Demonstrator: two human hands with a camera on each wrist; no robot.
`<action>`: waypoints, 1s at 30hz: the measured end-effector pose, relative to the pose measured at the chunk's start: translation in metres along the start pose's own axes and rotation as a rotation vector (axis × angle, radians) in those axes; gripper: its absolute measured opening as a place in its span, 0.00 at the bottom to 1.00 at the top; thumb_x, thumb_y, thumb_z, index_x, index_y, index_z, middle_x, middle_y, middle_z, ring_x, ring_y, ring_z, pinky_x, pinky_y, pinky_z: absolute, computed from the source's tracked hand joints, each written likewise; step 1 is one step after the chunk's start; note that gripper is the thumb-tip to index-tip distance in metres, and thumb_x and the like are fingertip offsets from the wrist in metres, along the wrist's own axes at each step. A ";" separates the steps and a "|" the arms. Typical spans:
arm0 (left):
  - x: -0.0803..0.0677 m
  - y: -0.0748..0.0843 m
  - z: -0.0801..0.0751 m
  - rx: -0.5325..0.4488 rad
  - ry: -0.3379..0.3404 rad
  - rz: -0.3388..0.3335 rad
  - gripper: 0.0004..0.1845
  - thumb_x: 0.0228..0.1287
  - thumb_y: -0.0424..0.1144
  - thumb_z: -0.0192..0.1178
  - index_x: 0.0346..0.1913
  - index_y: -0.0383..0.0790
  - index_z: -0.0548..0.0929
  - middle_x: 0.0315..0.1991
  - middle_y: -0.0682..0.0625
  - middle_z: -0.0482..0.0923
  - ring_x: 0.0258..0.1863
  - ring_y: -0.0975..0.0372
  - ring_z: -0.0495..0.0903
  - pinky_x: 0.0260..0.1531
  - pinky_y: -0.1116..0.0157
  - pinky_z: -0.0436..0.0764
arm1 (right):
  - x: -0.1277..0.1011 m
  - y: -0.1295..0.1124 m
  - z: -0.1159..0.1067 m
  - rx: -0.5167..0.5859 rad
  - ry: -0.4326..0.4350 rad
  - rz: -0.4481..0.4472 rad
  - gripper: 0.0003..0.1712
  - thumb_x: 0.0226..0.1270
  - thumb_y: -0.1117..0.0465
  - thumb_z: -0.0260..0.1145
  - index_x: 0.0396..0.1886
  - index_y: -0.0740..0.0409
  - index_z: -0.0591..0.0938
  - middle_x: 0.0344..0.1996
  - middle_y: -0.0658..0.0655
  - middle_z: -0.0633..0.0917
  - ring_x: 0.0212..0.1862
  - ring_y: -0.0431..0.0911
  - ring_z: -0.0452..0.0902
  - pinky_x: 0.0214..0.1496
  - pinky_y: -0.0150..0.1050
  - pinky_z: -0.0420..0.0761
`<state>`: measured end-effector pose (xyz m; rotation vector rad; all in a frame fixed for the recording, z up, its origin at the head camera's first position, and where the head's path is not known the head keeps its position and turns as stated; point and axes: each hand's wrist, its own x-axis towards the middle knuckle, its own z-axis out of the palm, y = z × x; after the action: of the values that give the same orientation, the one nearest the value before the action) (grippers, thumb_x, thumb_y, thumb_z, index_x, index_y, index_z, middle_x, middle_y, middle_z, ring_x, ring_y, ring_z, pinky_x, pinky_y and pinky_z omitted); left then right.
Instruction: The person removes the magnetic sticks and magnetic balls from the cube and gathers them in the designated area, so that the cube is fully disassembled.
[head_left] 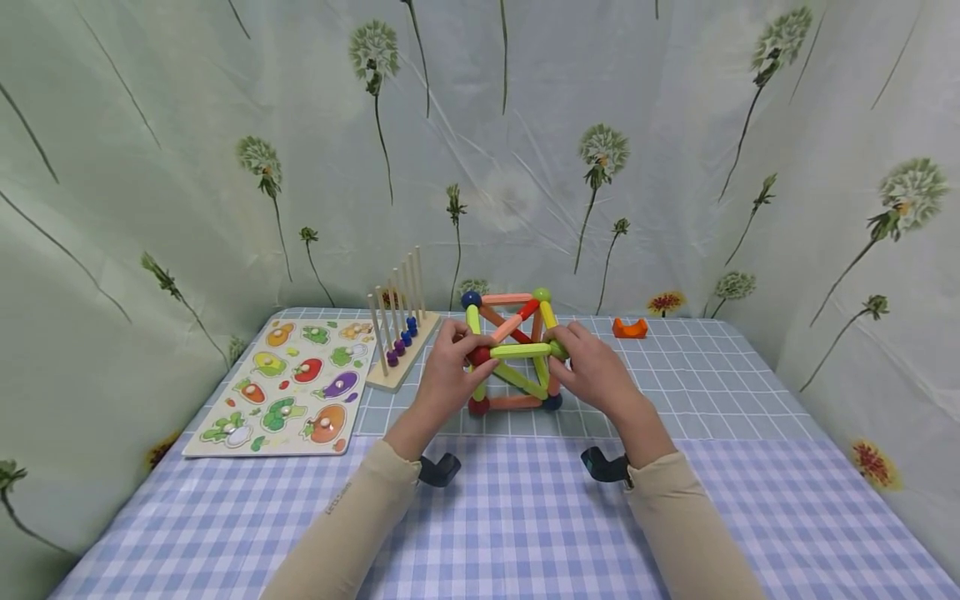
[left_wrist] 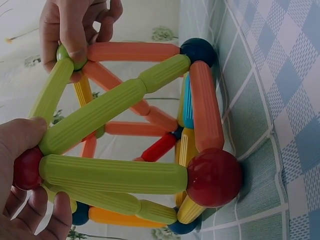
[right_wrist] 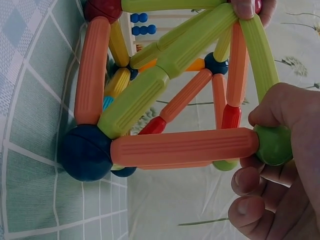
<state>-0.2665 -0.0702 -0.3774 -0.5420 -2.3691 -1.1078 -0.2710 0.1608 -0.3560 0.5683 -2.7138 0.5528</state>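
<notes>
A cube-shaped frame of magnetic rods and balls stands on the table in front of both hands. My left hand [head_left: 450, 364] pinches the red ball [left_wrist: 27, 169] at its near upper left corner. At the near upper right corner, my right hand [head_left: 597, 367] grips the green ball [right_wrist: 273, 145] with thumb and fingers. A yellow-green rod [head_left: 520, 351] spans these two balls. Below, a dark red ball [left_wrist: 214, 177] and a dark blue ball [right_wrist: 85, 152] form the near bottom corners, joined by an orange rod [head_left: 514, 402]. Diagonal rods cross inside several faces.
Left of the frame stands a wooden peg rack [head_left: 401, 367] with blue and purple beads. Farther left lies a vegetable puzzle board [head_left: 296, 392]. An orange curved piece [head_left: 630, 329] sits at the back right. A checked cloth [head_left: 517, 517] covers the table's near half.
</notes>
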 end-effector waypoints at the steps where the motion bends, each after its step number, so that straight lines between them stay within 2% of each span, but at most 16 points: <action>1: 0.000 0.000 0.000 0.001 0.000 0.001 0.12 0.58 0.35 0.73 0.46 0.43 0.88 0.43 0.48 0.66 0.40 0.59 0.73 0.38 0.68 0.82 | 0.000 0.000 0.000 -0.001 -0.001 -0.001 0.14 0.67 0.60 0.62 0.51 0.53 0.79 0.38 0.55 0.77 0.35 0.47 0.73 0.37 0.39 0.79; 7: 0.001 0.000 0.001 0.000 -0.001 0.004 0.12 0.58 0.35 0.72 0.46 0.42 0.88 0.43 0.47 0.66 0.40 0.58 0.73 0.38 0.65 0.83 | -0.001 -0.001 -0.001 -0.018 -0.012 -0.005 0.15 0.66 0.60 0.61 0.52 0.52 0.80 0.41 0.56 0.78 0.37 0.48 0.74 0.40 0.42 0.82; 17: 0.000 0.000 0.000 -0.014 -0.001 0.009 0.12 0.59 0.35 0.72 0.46 0.41 0.88 0.43 0.47 0.65 0.39 0.59 0.73 0.38 0.65 0.84 | -0.001 -0.003 -0.003 -0.021 -0.017 -0.022 0.17 0.67 0.61 0.58 0.54 0.51 0.81 0.39 0.57 0.79 0.35 0.48 0.73 0.36 0.40 0.78; 25: 0.001 0.000 0.000 -0.018 -0.008 0.010 0.12 0.59 0.35 0.72 0.47 0.41 0.88 0.42 0.47 0.65 0.40 0.59 0.74 0.39 0.65 0.85 | -0.001 -0.002 -0.005 -0.013 -0.011 -0.008 0.17 0.66 0.61 0.58 0.53 0.50 0.82 0.39 0.57 0.79 0.35 0.48 0.74 0.38 0.41 0.80; 30: -0.001 -0.002 0.001 -0.022 -0.007 0.001 0.12 0.59 0.35 0.72 0.46 0.42 0.87 0.43 0.47 0.65 0.40 0.59 0.73 0.39 0.65 0.84 | -0.004 0.004 -0.010 -0.016 0.038 0.007 0.14 0.68 0.62 0.55 0.48 0.50 0.83 0.40 0.57 0.79 0.34 0.49 0.73 0.37 0.42 0.78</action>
<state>-0.2674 -0.0711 -0.3793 -0.5560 -2.3646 -1.1349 -0.2670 0.1695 -0.3494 0.5388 -2.6826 0.5381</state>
